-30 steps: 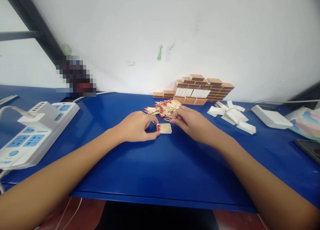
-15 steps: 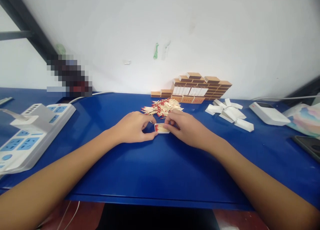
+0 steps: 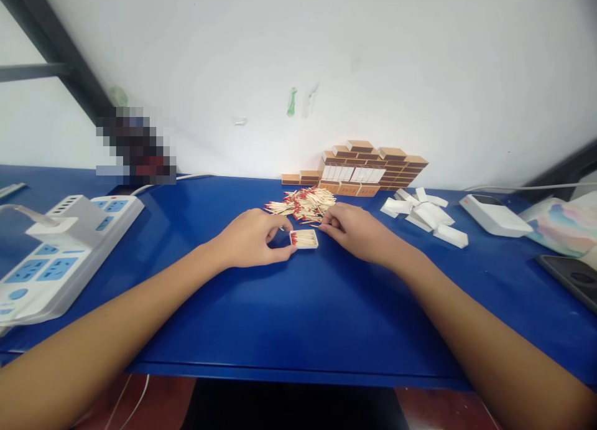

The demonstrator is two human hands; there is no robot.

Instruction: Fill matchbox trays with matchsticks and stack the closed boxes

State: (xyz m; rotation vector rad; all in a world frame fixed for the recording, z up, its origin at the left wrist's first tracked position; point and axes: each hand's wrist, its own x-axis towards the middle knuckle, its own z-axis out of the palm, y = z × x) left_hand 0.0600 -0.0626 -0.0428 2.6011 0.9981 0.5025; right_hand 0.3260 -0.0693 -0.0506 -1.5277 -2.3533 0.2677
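A small white matchbox tray lies on the blue table, with red-tipped matches side by side in it. Thumb and forefinger of my left hand grip the tray's left end. My right hand is just right of the tray, apart from it, its fingertips pinched at the right edge of a loose match pile. Whatever those fingertips hold, if anything, is too small to make out.
Stacked matchboxes stand against the wall behind the pile. Several white trays lie to the right, near a white device and a dark phone. A power strip occupies the left side.
My right hand has moved off the tray, to the right and slightly up, towards the pile's edge. The tray's right end is now uncovered. My left hand keeps its grip.
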